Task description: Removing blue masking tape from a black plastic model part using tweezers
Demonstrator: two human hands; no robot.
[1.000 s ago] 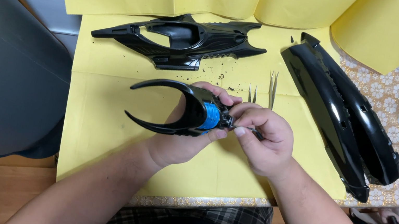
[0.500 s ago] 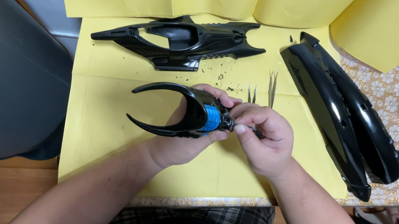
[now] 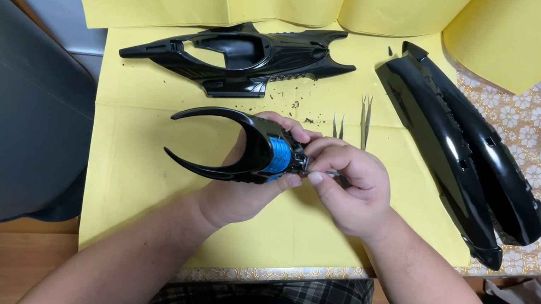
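**Black crescent part held in both hands**

While my left hand (image 3: 247, 188) grips the black crescent part (image 3: 228, 146) (blue inside) above the yellow paper (image 3: 131, 174), my right hand (image 3: 349, 196) pinches a thin metal tool (image 3: 340, 178) at its end.

- No package, label, sign or screen shows anywhere in this view.
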